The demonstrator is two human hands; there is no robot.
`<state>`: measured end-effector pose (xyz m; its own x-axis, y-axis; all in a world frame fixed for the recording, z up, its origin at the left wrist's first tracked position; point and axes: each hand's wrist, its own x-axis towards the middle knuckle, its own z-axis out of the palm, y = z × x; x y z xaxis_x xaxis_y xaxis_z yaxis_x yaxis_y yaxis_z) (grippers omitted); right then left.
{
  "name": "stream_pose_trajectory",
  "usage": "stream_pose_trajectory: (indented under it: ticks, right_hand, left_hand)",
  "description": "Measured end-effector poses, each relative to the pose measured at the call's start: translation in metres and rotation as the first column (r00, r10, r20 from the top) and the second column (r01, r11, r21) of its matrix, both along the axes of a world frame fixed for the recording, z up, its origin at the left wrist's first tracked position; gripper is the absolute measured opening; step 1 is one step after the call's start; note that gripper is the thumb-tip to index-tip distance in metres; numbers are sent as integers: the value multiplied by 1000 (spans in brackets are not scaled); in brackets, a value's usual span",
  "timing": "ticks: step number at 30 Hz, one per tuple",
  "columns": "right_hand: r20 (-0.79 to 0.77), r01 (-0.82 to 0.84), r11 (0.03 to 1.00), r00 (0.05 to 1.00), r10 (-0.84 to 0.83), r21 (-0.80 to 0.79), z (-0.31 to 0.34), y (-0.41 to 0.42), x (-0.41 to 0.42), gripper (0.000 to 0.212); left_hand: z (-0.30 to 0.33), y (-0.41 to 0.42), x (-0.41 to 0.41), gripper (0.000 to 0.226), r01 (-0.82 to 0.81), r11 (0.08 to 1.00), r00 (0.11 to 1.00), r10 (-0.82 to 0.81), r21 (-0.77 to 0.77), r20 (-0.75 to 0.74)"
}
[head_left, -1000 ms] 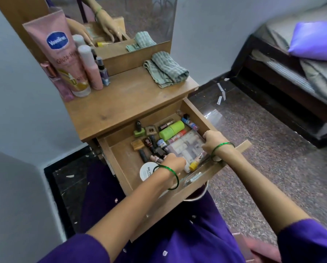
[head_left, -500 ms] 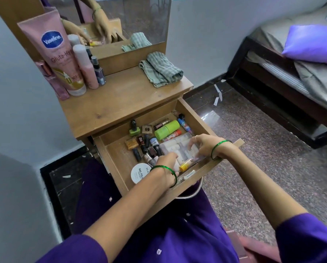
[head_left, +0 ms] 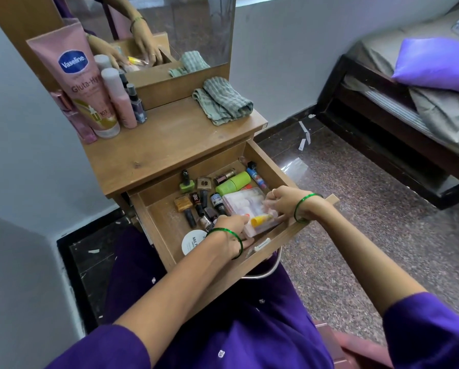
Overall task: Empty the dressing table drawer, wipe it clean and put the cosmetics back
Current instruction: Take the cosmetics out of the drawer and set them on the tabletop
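Note:
The wooden drawer (head_left: 159, 230) of the dressing table stands pulled out over my lap. Inside lie several cosmetics: a green tube (head_left: 232, 183), nail polish bottles (head_left: 185, 182), dark lipsticks (head_left: 201, 206), a blue stick (head_left: 256, 177) and a round white jar (head_left: 192, 242). A clear plastic case (head_left: 245, 202) with pale items and a yellow-capped tube (head_left: 260, 221) on it sits at the front right. My left hand (head_left: 232, 229) grips its near left edge. My right hand (head_left: 283, 201) grips its right side.
A folded checked cloth (head_left: 223, 101) lies on the tabletop (head_left: 153, 147) at the back right. A pink Vaseline tube (head_left: 82, 81) and several bottles stand at the back left below the mirror (head_left: 191, 25). A bed (head_left: 409, 107) with a purple pillow stands to the right.
My right hand has moved from the drawer's front corner onto the clear case. Both hands now hold the case, and its near end looks slightly raised.

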<state>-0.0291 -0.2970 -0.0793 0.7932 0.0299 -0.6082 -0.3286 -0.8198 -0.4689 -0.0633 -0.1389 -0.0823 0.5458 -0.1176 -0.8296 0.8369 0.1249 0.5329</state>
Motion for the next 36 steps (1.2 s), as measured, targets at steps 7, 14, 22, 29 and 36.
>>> stream_pose_trajectory:
  ticks: [7,14,22,29,36]
  right_hand:
    - [-48,-55,993,997,60,101,18,2,-8,38]
    - [110,-242,970,964,241,-8,36,13,-18,19]
    - [297,-295,946,923,246,135,74,27,-11,19]
    - [362,-91,825,921,-143,558,85,49,20,13]
    - [327,86,820,889,-319,566,66,74,78,10]
  left_hand:
    - [3,16,4,27,30,1000,995,-30,5,95]
    - [23,55,-5,12,63,996,992,-55,-66,113]
    - [57,105,0,28,94,989,968,-64,-117,242]
    - [76,118,34,6,-68,979,950,122,-191,288]
    - [76,113,87,5,-143,977,940,184,-160,287]
